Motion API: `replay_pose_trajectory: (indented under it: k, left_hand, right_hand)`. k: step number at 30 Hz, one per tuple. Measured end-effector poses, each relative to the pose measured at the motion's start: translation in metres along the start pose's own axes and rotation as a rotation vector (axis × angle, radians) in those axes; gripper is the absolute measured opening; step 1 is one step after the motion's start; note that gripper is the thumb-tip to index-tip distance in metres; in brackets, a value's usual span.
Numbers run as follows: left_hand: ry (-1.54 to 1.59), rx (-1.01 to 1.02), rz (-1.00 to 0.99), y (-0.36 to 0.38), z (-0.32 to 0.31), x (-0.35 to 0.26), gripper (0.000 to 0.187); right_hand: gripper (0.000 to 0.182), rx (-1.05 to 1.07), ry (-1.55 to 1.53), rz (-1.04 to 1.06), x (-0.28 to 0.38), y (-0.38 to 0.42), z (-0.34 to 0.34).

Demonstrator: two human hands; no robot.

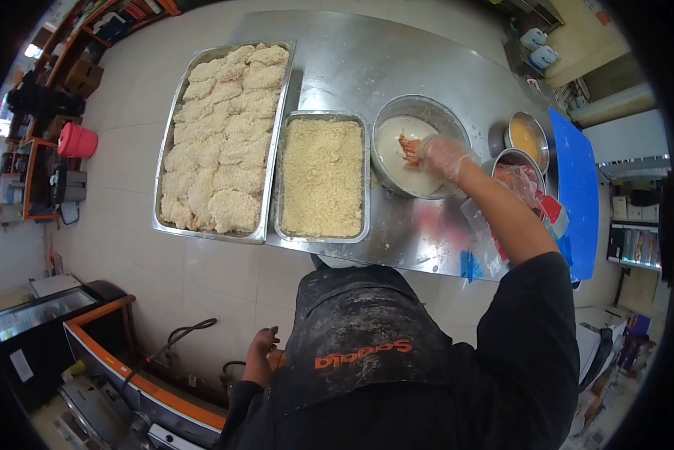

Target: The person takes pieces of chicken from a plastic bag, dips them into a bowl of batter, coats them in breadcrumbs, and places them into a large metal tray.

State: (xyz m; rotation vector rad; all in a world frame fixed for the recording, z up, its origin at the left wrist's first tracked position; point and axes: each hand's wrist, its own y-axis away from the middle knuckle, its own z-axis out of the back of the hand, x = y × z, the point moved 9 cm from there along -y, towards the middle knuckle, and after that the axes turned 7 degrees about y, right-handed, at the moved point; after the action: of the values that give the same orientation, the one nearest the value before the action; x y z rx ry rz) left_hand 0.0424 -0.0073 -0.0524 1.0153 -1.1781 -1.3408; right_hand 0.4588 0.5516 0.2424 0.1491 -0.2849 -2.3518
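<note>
My right hand (443, 158), in a clear plastic glove, pinches a reddish piece of meat (410, 150) over a round metal bowl of white liquid (390, 152); the meat's lower end is at the liquid. My left hand (264, 341) is bare and hangs low beside the apron, away from the table, its fingers partly apart with nothing visible in them. Left of the bowl lies a metal tray (368, 196) filled with pale crumbs. Further left, a larger tray (164, 159) holds several crumb-coated pieces in rows.
On the metal table (337, 37), to the right, are a bowl of yellow-orange liquid (526, 140), a bowl of raw meat with plastic wrap (516, 177) and a blue sheet (579, 202). The table's near edge runs just in front of the apron.
</note>
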Motion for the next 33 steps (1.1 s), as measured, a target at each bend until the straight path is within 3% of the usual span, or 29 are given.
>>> replay_pose_trajectory:
  k: [2,6,7,10,13,15,18,19,21,24,27,33]
  left_hand:
    - [-0.025,0.004,-0.004,-0.004,0.021,-0.009,0.053]
    - [-0.07,-0.02,-0.044,-0.009,0.069,-0.038,0.054]
    - [-0.076,-0.027,-0.059,-0.012,0.079,-0.045,0.055]
    - [-0.095,-0.045,-0.084,-0.009,0.101,-0.071,0.055]
    - [-0.122,-0.031,-0.092,-0.012,0.114,-0.085,0.057]
    - [-0.122,-0.013,-0.094,-0.009,0.118,-0.093,0.057]
    - [-0.093,-0.01,-0.107,-0.001,0.119,-0.1,0.056]
    - [-0.079,-0.015,-0.111,0.002,0.12,-0.099,0.055]
    - [-0.061,-0.011,-0.119,-0.002,0.12,-0.089,0.054]
    - [-0.032,0.017,-0.084,-0.013,0.117,-0.065,0.054]
    - [0.004,0.071,-0.016,-0.032,0.112,-0.033,0.054]
    - [0.032,0.103,0.041,-0.059,0.11,-0.004,0.053]
  right_hand:
    - [0.022,0.013,0.058,-0.121,-0.019,-0.002,0.013]
    - [0.015,-0.361,-0.261,-0.079,-0.015,0.019,0.096]
    - [0.018,-0.253,-0.402,-0.214,-0.017,0.021,0.109]
    - [0.023,-0.091,-0.499,-0.659,-0.055,0.029,0.091]
    - [0.041,0.151,-0.443,-0.741,-0.105,0.012,-0.017]
    - [0.041,0.323,0.004,-0.75,-0.101,0.0,-0.069]
    - [0.047,0.105,0.013,-0.809,-0.1,0.005,-0.1]
    - [0.042,0.146,0.008,-0.798,-0.097,0.005,-0.104]
    - [0.034,0.224,-0.001,-0.769,-0.081,0.003,-0.073]
    - [0.029,0.11,-0.407,-0.617,-0.066,0.005,-0.026]
    - [0.028,-0.141,-0.797,-0.696,-0.052,0.026,0.034]
    - [0.029,-0.217,-0.672,-0.753,-0.037,0.041,0.115]
